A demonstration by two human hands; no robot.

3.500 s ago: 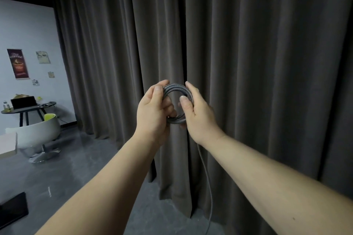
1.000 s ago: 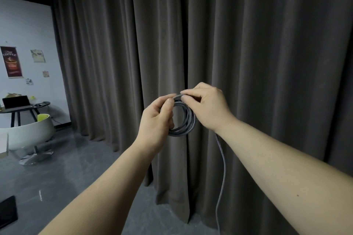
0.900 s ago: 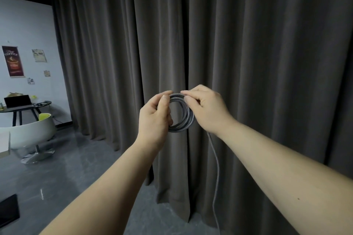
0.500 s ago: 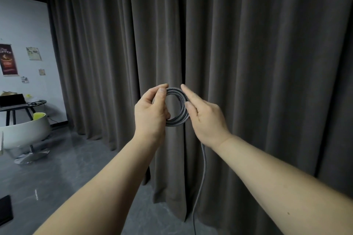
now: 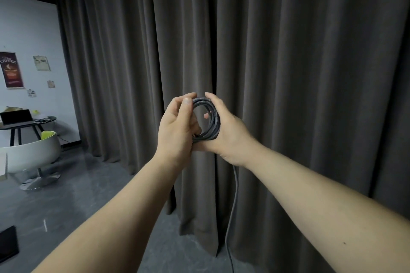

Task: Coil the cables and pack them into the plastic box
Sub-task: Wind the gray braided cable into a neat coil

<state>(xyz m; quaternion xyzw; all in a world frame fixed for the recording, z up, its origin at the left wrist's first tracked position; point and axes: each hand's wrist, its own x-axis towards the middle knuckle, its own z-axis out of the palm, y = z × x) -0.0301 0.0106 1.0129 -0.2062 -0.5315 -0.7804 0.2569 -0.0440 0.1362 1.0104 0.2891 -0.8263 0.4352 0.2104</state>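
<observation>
Left hand (image 5: 177,126) pinches coil (image 5: 207,121) at its top, thumb over the loops; right hand (image 5: 224,131) cups the coil's far side, fingers curled round it; loose tail (image 5: 231,206) hangs below right wrist; plastic box not in view. Judgement: keep loops even, feed tail slack steadily.

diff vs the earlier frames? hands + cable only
The right hand has come off its pinch at the top of the braided cable coil and slid down the coil's right side, now cupping it from right and below. The loose tail has swung back in under the right wrist. Unchanged: the left hand still pinches the coil's upper left, held up before the dark curtain; the tail is still unwound.
</observation>
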